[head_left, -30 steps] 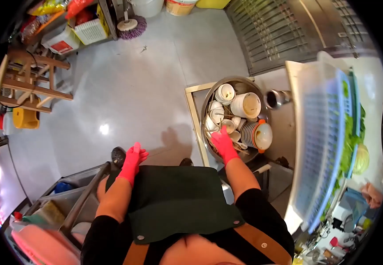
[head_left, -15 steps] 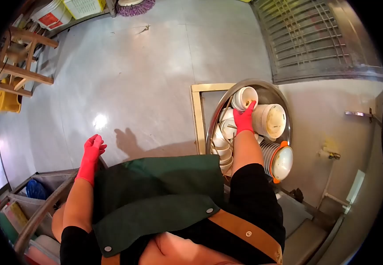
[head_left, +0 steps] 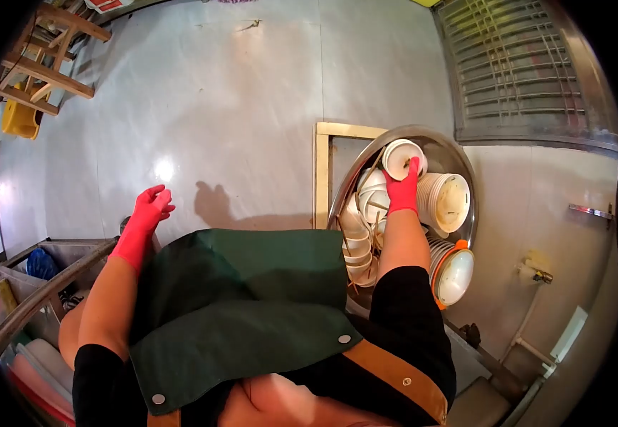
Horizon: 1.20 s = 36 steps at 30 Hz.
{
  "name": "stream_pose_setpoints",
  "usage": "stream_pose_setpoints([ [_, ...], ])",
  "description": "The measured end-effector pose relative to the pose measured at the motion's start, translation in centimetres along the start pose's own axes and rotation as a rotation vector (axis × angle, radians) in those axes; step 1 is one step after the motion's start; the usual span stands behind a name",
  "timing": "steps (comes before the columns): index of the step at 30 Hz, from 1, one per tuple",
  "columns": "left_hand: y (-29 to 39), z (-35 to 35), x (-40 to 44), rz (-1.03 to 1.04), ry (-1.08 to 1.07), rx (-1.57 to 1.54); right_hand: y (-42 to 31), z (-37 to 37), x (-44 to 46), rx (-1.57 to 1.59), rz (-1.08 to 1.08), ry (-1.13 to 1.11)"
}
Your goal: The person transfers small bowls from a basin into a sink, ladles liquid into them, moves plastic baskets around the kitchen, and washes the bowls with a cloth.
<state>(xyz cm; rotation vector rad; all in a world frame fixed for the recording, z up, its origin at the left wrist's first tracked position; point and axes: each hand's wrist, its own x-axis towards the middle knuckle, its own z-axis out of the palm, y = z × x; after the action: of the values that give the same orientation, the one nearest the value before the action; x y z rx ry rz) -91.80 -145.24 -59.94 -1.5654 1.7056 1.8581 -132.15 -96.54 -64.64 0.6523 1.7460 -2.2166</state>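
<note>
My right hand (head_left: 403, 192), in a red rubber glove, grips a small white bowl (head_left: 396, 159), its thumb inside the rim. This bowl sits at the far end of a metal basin (head_left: 460, 158). Beside that hand lies a tipped stack of white bowls (head_left: 437, 201), with food residue on the end one. Nearer me are a stack of dishes with an orange-rimmed one (head_left: 456, 276) and more white bowls (head_left: 357, 250) with chopsticks among them. My left hand (head_left: 145, 213), gloved in red too, hovers over the floor with fingers loosely bent and apart, holding nothing.
A pale wooden frame (head_left: 321, 171) lies by the basin. Metal grating (head_left: 519, 78) and a wall tap (head_left: 537, 274) are to the right. Wooden stools (head_left: 53, 75) and a yellow container (head_left: 21, 119) stand far left. A metal rail (head_left: 56, 288) runs near my left arm.
The view has shifted slightly. My right hand has turned the small bowl, so its inside shows more. My left hand's fingers have spread a little.
</note>
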Motion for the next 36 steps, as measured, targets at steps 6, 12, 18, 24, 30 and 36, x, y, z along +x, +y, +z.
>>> stream_pose_setpoints([
  [6,3.1,2.9,-1.1,0.044,-0.055,0.066,2.6,-3.6,2.4,-1.205,-0.728,-0.213],
  [12,7.8,7.7,-4.1,0.089,-0.169,0.094,1.4,-1.6,0.5,-1.615,-0.600,-0.248],
  [18,11.8,13.7,-6.2,0.179,-0.359,0.067,-1.1,0.5,-5.8,-1.517,-0.867,-0.142],
  [24,14.2,22.3,-7.6,0.043,-0.724,-0.239,-2.4,3.7,-13.0,-0.601,-0.439,-0.862],
  [30,13.7,23.5,-5.9,-0.187,-0.922,-0.674,-5.0,12.1,-20.1,-0.287,0.315,-0.950],
  [36,11.6,22.3,-6.3,-0.358,-1.154,-0.906,-7.2,8.5,-14.0,-0.668,0.330,-0.812],
])
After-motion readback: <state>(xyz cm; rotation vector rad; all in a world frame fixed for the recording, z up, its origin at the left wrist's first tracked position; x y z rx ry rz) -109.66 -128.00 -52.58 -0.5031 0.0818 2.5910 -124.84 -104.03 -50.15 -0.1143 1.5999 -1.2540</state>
